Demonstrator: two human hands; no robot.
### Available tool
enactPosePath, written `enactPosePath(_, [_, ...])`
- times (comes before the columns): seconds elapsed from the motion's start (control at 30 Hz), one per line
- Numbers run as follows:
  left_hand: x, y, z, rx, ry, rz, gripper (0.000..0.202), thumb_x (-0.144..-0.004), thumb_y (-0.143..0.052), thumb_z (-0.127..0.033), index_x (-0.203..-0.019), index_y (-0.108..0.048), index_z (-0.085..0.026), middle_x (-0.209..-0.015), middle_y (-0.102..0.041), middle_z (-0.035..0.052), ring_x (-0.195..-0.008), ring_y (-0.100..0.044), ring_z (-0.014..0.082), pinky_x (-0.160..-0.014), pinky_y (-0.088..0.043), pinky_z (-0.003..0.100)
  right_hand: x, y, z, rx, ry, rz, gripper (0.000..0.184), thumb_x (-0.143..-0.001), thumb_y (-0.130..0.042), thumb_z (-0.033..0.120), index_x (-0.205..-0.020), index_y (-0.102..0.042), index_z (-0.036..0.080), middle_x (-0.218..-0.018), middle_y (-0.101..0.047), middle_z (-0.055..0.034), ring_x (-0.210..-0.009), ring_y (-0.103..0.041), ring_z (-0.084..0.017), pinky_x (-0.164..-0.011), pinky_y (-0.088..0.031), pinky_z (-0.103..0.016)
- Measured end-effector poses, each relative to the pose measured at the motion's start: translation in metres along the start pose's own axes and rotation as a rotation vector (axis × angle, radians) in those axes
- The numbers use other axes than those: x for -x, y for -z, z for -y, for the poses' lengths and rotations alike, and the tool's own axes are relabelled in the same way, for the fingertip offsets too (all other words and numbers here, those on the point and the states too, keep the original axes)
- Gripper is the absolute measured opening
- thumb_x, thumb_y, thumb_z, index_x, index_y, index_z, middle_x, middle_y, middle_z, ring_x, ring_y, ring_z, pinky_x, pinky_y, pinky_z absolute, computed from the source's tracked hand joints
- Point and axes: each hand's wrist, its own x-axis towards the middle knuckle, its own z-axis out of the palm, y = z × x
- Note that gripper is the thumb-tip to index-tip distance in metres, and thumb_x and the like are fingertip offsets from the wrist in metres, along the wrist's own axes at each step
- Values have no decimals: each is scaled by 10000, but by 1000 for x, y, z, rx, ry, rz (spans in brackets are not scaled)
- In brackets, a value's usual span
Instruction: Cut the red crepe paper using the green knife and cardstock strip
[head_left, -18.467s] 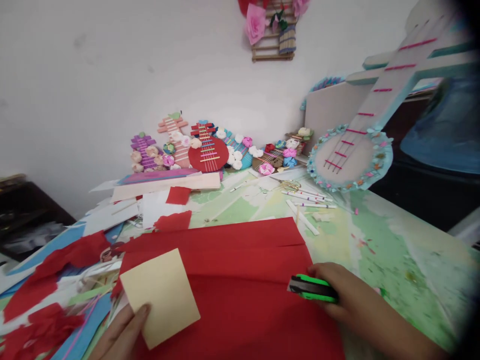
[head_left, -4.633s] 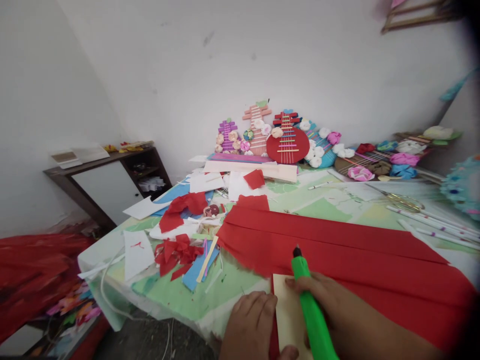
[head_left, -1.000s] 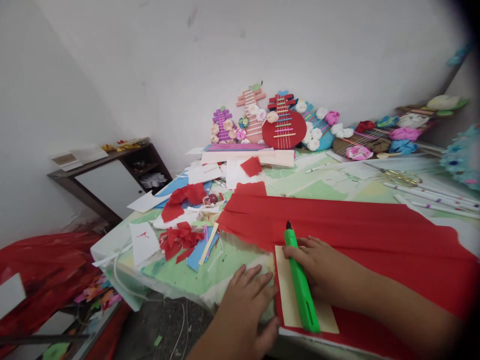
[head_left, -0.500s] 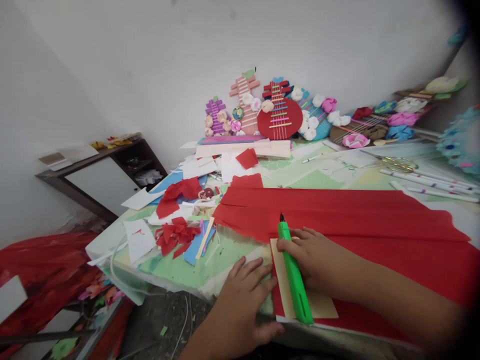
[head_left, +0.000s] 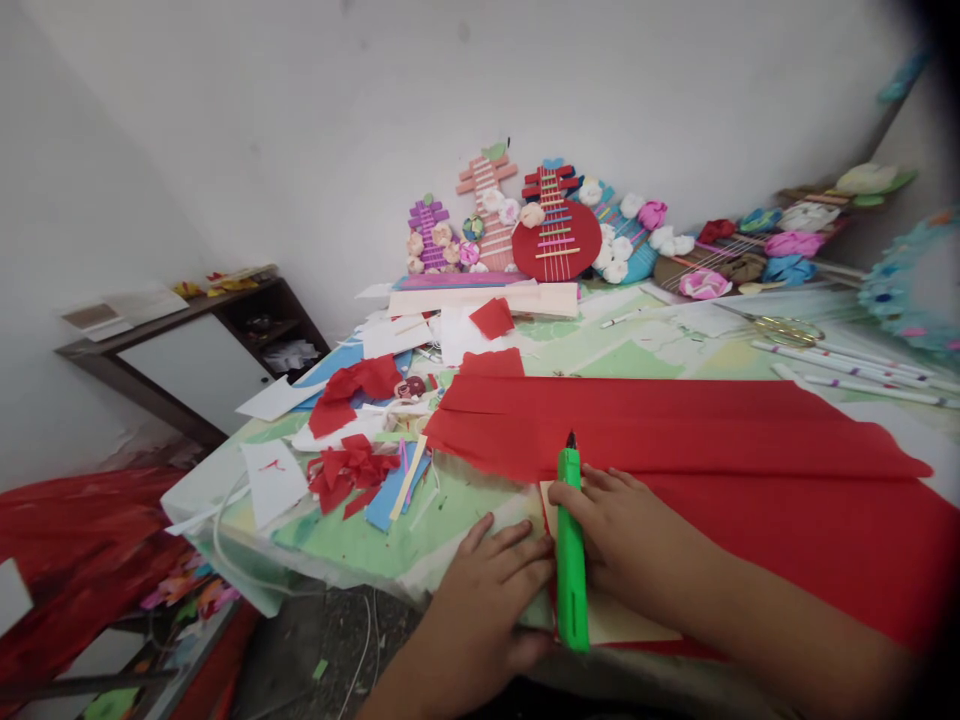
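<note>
My right hand [head_left: 630,530] grips a bright green utility knife [head_left: 573,590] under the thumb, its dark tip pointing away from me. The same hand rests on a cream card [head_left: 626,622], which lies over a wide red sheet [head_left: 787,510] with folds along its far part. My left hand [head_left: 491,590] lies flat at the card's left edge, fingers stretched out and holding nothing. The fingertips touch the table and the edge beside the knife. The right hand's lower fingers and much of the card are hidden.
Red paper scraps [head_left: 352,475], white pieces [head_left: 274,485] and blue strips litter the left of the table. Lute-shaped crafts [head_left: 559,240] lean on the wall. Scissors [head_left: 787,328] and white pens [head_left: 870,385] lie at right. A low cabinet [head_left: 195,370] stands left, beyond the table edge.
The green knife has swung more upright in the view, its near end moving left. My left hand has shifted slightly right, closer to the knife. The view has turned a little.
</note>
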Motion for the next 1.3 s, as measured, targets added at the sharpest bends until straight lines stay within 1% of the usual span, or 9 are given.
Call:
enactPosePath(0.1, [0,3,2,40,-19,21,515,-718,-620,-258,-1193,-421,-237,-1211,-509,21,-1184,-359,202,-1017,-129,468,1,-3,3,-5,-26,-10,457,-705,-507,206,-1158,-467,155,-1040,-590,-159,-1022,-478,-305,-811,-356,-436])
enactPosePath(0.2, [1,6,2,71,-19,18,561,-681,-643,-205,-1190,-409,-230,-1207,-508,22,-1178,-365,188,-1020,-126,453,3,-5,4,-20,-67,-24,491,-700,-511,204,-1184,-450,147,-1014,-598,-152,-975,-495,-309,-781,-376,-431])
enactPosePath(0.3, [1,7,1,83,-10,7,569,-672,-670,-234,-1181,-416,-229,-1203,-511,24,-1167,-380,189,-1019,-137,446,7,-2,1,-66,-53,-48,485,-688,-519,199,-1166,-453,149,-992,-603,-136,-928,-518,-292,-752,-398,-399])
enactPosePath(0.4, [2,6,-1,78,-4,5,524,-694,-674,-331,-1154,-450,-221,-1203,-514,37,-1162,-388,205,-1014,-151,455,16,5,-4,-135,31,-51,431,-667,-525,160,-1096,-485,156,-982,-603,-123,-895,-537,-249,-743,-409,-337])
enactPosePath(0.47, [2,6,-1,67,-8,1,490,-700,-669,-351,-1128,-476,-210,-1209,-510,46,-1165,-384,216,-1012,-157,461,22,9,-6,-151,80,-50,404,-651,-535,139,-1053,-503,155,-976,-602,-124,-911,-532,-241,-776,-396,-325])
enactPosePath(0.8, [3,9,0,60,-15,-10,510,-679,-692,-278,-1135,-476,-204,-1197,-520,43,-1160,-392,206,-1015,-163,440,28,-7,-3,-133,72,-100,420,-637,-566,168,-1051,-492,167,-999,-591,-114,-928,-530,-252,-784,-399,-356])
enactPosePath(0.93, [3,9,-2,52,-9,-7,529,-665,-697,-259,-1140,-470,-202,-1211,-508,36,-1161,-390,201,-1017,-160,439,28,-5,-4,-113,78,-88,433,-635,-570,178,-1061,-492,164,-999,-593,-116,-928,-530,-256,-773,-401,-354])
enactPosePath(1.07, [3,8,-1,43,-17,-13,499,-672,-681,-238,-1126,-480,-192,-1214,-505,48,-1159,-390,208,-1013,-164,444,28,-1,-5,-84,102,-68,467,-611,-546,115,-1072,-490,159,-994,-602,-108,-947,-523,-249,-814,-377,-356])
enactPosePath(1.3, [3,6,0,49,-18,-13,504,-678,-676,-275,-1133,-473,-196,-1218,-501,48,-1160,-388,205,-1018,-154,432,25,-4,-5,-94,85,-66,436,-626,-535,118,-1058,-504,164,-980,-606,-109,-915,-538,-245,-784,-390,-351])
